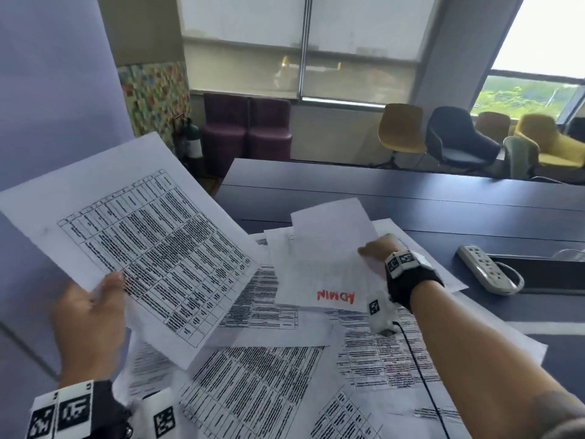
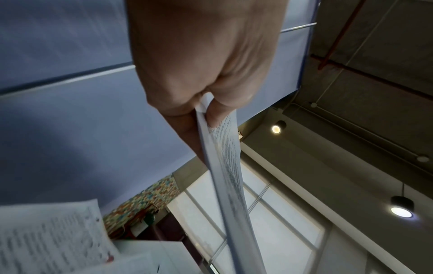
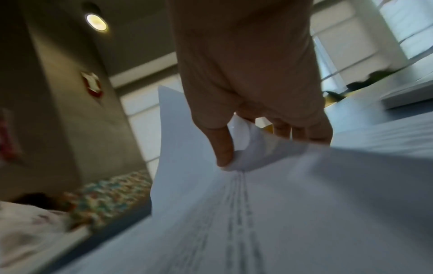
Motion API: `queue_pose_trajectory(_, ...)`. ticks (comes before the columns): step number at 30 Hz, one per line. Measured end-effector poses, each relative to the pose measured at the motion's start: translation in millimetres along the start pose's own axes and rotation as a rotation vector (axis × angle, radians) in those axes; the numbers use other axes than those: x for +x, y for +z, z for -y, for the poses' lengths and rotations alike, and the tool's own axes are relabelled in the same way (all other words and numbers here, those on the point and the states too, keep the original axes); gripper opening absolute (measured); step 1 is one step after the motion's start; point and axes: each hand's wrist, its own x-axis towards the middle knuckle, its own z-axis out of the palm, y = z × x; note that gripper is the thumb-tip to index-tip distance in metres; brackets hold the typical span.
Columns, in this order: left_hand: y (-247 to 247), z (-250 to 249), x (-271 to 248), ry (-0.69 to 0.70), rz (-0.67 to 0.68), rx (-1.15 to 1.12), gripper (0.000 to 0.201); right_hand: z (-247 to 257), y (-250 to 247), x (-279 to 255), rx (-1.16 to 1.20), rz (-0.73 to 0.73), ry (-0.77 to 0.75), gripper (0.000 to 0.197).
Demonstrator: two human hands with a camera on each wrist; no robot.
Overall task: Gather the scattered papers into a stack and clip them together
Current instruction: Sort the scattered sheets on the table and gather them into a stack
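Several printed sheets (image 1: 262, 388) lie scattered and overlapping on the dark blue table (image 1: 411, 198). My left hand (image 1: 91, 315) holds a few table-printed papers (image 1: 139, 236) up in the air at the left, thumb on top; in the left wrist view the hand (image 2: 203, 103) pinches their edge (image 2: 225, 159). My right hand (image 1: 376, 248) pinches the far edge of a sheet (image 1: 323, 267) with red "ADMIN" lettering, lifting it off the pile; the right wrist view shows thumb and fingers (image 3: 225, 152) curling that paper (image 3: 269, 194). No clip is visible.
A white power strip (image 1: 487, 270) with its cable lies on the table to the right, beside a dark recess (image 1: 544, 274). A black cable (image 1: 421, 375) runs from my right wrist over the papers. Chairs (image 1: 402, 134) and windows stand beyond the table.
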Motion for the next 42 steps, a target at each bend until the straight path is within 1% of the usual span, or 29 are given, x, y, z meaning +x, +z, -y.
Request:
queue_pose_trajectory(1, 3.0, -1.3, -2.7, -0.051, 0.028, -0.025, 0.054, -11.2, -1.2, 8.5, -0.055, -0.004, 0.031, 0.036)
queue_pose_trajectory(2, 8.1, -5.1, -5.6, -0.033, 0.027, -0.012, 0.048, -18.1, 1.8, 17.3, -0.112, -0.007, 0.060, 0.048)
queue_pose_trajectory(4, 14.0, -2.1, -11.3, -0.005, 0.072, 0.016, 0.036, -32.7, 17.9, 45.3, -0.201, -0.029, 0.085, 0.075)
queue_pose_trajectory(5, 15.9, -3.6, -15.5, -0.018, 0.106, 0.039, 0.030, -40.4, 30.0, 67.0, -0.244, -0.039, 0.081, 0.084)
queue_pose_trajectory(6, 18.7, -4.4, -15.8, 0.018, 0.106, 0.074, 0.027, -43.8, 39.0, 82.4, -0.272, -0.044, 0.074, 0.088)
queue_pose_trajectory(7, 20.0, 0.3, -16.3, 0.019, 0.130, 0.102, 0.026, -44.6, 46.7, 92.7, -0.280, -0.045, 0.065, 0.086)
queue_pose_trajectory(8, 19.7, 0.7, -17.4, 0.045, 0.118, 0.102, 0.025, -40.0, 45.6, 90.9, -0.277, -0.037, 0.058, 0.077)
queue_pose_trajectory(11, 20.3, 6.5, -17.7, 0.002, 0.112, 0.092, 0.021, -22.0, 32.0, 62.2, -0.208, 0.025, 0.037, 0.052)
queue_pose_trajectory(13, 18.5, 14.2, -17.0, -0.015, 0.115, 0.081, 0.026, -19.5, 25.3, 53.1, -0.159, 0.051, 0.023, 0.036)
queue_pose_trajectory(14, 17.8, 19.1, -14.5, -0.051, 0.111, 0.085, 0.032, -19.8, 21.9, 50.2, -0.134, 0.049, 0.007, 0.030)
queue_pose_trajectory(16, 14.2, 27.5, -10.2, -0.100, 0.104, 0.083, 0.039, -21.1, 14.5, 43.5, -0.070, 0.030, -0.030, 0.030)
queue_pose_trajectory(17, 12.1, 30.8, -8.9, -0.125, 0.104, 0.078, 0.039, -21.6, 10.1, 39.1, -0.034, 0.024, -0.033, 0.030)
queue_pose_trajectory(19, 9.9, 34.0, -8.3, -0.163, 0.130, 0.068, 0.032, -23.6, 0.1, 32.6, 0.020, 0.030, -0.006, 0.026)
queue_pose_trajectory(21, 8.4, 31.0, -12.8, -0.164, 0.156, 0.094, 0.031, -25.5, -5.2, 24.6, 0.029, 0.032, 0.029, 0.022)
queue_pose_trajectory(23, 10.2, 29.3, -16.0, -0.160, 0.218, 0.117, 0.026, -22.1, -1.8, 20.4, 0.008, 0.015, 0.017, 0.020)
queue_pose_trajectory(25, 12.6, 30.7, -20.5, -0.147, 0.264, 0.172, 0.022, -13.4, 9.5, 19.7, -0.001, 0.009, -0.003, 0.033)
queue_pose_trajectory(27, 13.9, 32.3, -24.5, -0.156, 0.302, 0.204, 0.020, -0.7, 24.1, 18.9, -0.060, 0.014, -0.010, 0.055)
queue_pose_trajectory(28, 15.2, 33.9, -25.6, -0.160, 0.331, 0.214, 0.022, 5.4, 31.5, 15.9, -0.133, 0.022, -0.004, 0.066)
queue_pose_trajectory(29, 15.9, 35.8, -25.9, -0.155, 0.358, 0.222, 0.024, 9.9, 38.4, 14.1, -0.230, 0.016, -0.003, 0.074)
queue_pose_trajectory(30, 16.4, 39.5, -23.7, -0.179, 0.386, 0.219, 0.028, 15.8, 45.3, 10.0, -0.326, 0.004, -0.009, 0.075)
queue_pose_trajectory(31, 17.3, 42.3, -22.5, -0.192, 0.406, 0.217, 0.030, 19.7, 51.5, 7.9, -0.384, -0.018, -0.029, 0.073)
queue_pose_trajectory(32, 17.1, 46.4, -20.1, -0.203, 0.419, 0.223, 0.032, 23.6, 56.6, 6.4, -0.395, -0.031, -0.048, 0.068)
queue_pose_trajectory(35, 16.0, 52.3, -18.2, -0.199, 0.446, 0.236, 0.032, 28.6, 65.6, 7.5, -0.297, -0.019, -0.067, 0.054)
queue_pose_trajectory(36, 16.0, 53.7, -17.7, -0.195, 0.452, 0.235, 0.031, 30.4, 65.8, 7.5, -0.244, -0.017, -0.083, 0.046)
queue_pose_trajectory(39, 18.0, 54.4, -17.3, -0.169, 0.458, 0.245, 0.029, 31.5, 70.4, 9.1, -0.119, -0.031, -0.103, 0.011)
queue_pose_trajectory(40, 18.5, 55.4, -17.0, -0.167, 0.461, 0.254, 0.029, 31.6, 70.7, 7.5, -0.099, -0.027, -0.097, 0.009)
queue_pose_trajectory(42, 18.1, 58.6, -15.2, -0.172, 0.467, 0.268, 0.029, 32.4, 70.3, 6.5, -0.072, -0.019, -0.091, 0.012)
